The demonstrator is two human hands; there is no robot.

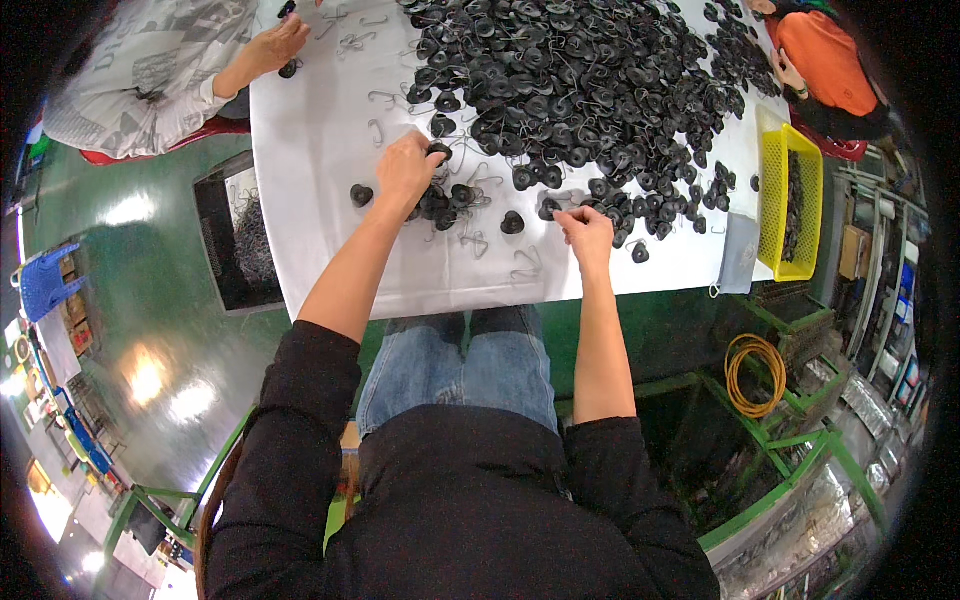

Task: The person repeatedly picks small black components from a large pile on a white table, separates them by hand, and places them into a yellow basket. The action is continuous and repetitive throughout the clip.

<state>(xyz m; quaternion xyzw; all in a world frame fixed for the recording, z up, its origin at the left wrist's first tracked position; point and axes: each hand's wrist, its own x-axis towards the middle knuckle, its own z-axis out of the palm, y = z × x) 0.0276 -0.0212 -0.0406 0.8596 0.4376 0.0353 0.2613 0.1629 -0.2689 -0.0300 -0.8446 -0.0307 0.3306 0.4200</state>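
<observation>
My left hand (404,172) is closed over the white table, a black round rubber piece (438,152) between its thumb and fingers. To its right, my right hand (588,238) pinches another black round piece (549,209) at its fingertips. A small cluster of black pieces and thin wire hooks (436,206) lies just below my left hand. Single black pieces rest nearby, one to the left (362,195) and one between my hands (512,222). Beyond them spreads a large heap of black pieces (560,80), many with bent metal hooks.
Another person's hand (275,47) works at the table's far left; a person in orange (825,62) sits at the far right. A yellow basket (812,240) stands at the right edge, beside a grey bin (739,255). A black crate (215,240) sits left of the table.
</observation>
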